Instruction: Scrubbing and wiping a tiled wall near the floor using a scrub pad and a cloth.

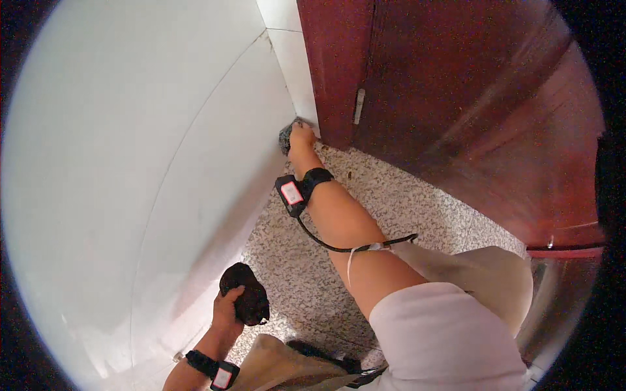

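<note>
My right hand [302, 136] reaches down into the corner where the white wall meets the dark red door frame. Its fingers are closed around a dark grey, speckled wad [285, 139], pressed low against the wall near the floor; its kind is hard to make out. At lower left, my left hand [229, 305] grips a black, crumpled, cloth-like bundle [246, 300] beside the wall, with the thumb on its near side. A black strapped device sits on each of my wrists.
A tall white tiled wall [163, 150] takes up the left side. The dark red door [456, 85], with a pale metal hinge [358, 106], stands at the right. Below lies a speckled stone floor [313, 280]. My bent knees come in at the lower edge, and a cable hangs along my right forearm.
</note>
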A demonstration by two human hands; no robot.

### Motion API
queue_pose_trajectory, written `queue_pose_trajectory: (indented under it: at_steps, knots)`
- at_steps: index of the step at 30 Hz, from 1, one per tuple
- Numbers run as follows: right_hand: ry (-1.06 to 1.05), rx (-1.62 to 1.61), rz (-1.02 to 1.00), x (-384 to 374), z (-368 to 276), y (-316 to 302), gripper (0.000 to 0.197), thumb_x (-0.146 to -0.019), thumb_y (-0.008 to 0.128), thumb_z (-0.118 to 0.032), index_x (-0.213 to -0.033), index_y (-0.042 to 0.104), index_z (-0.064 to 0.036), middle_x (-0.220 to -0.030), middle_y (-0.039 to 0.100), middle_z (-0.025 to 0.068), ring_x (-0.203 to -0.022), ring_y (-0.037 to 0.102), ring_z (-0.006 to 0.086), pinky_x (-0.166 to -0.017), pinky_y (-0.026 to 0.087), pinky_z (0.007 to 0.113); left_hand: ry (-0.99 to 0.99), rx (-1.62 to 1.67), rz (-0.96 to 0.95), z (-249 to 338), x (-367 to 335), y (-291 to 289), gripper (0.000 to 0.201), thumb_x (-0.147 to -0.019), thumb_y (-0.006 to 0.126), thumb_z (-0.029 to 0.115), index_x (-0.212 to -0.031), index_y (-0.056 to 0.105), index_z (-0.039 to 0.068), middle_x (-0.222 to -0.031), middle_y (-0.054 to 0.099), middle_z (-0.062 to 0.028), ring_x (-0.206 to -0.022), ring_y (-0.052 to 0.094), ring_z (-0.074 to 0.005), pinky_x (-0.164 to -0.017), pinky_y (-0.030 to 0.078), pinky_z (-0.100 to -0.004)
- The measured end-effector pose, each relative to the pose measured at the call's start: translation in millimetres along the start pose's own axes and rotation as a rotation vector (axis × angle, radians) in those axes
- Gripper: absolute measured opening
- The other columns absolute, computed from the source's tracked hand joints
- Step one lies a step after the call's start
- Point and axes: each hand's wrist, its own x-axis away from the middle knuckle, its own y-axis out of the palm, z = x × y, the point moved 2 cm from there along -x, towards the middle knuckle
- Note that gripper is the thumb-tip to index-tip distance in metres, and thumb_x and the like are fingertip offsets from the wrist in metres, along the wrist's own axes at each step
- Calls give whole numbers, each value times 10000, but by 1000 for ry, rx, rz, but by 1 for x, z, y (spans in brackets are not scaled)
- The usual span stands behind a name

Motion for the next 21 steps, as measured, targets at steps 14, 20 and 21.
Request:
queue_pose_trajectory:
  at_steps: [14,20,21]
  knots:
    - [-89,-224,-5,14,32,-4,419,-704,595,-265,-1058,512,-56,-1083,486,166,-1061,394,307,-916,292,374,0,-36,42,2,-3,6,342,-712,525,60,-1042,440,27,-892,554,-126,-783,562,-256,-699,478,-378]
    - [-71,-27,-47,-4,37,-12,355,-736,570,-167,-1055,512,-24,-1030,529,161,-962,494,253,-802,397,326,-8,-21,34,-1,-9,4,336,-706,529,61,-1031,451,19,-893,556,-125,-783,563,-256,-701,475,-379]
    - [-67,-26,-55,2,27,-12,355,-736,570,-167,-1055,512,-24,-1030,529,161,-962,494,253,-802,397,326,-14,-11,40,-2,-9,2,336,-705,529,61,-1030,451,17,-890,557,-126,-785,563,-255,-702,475,-379]
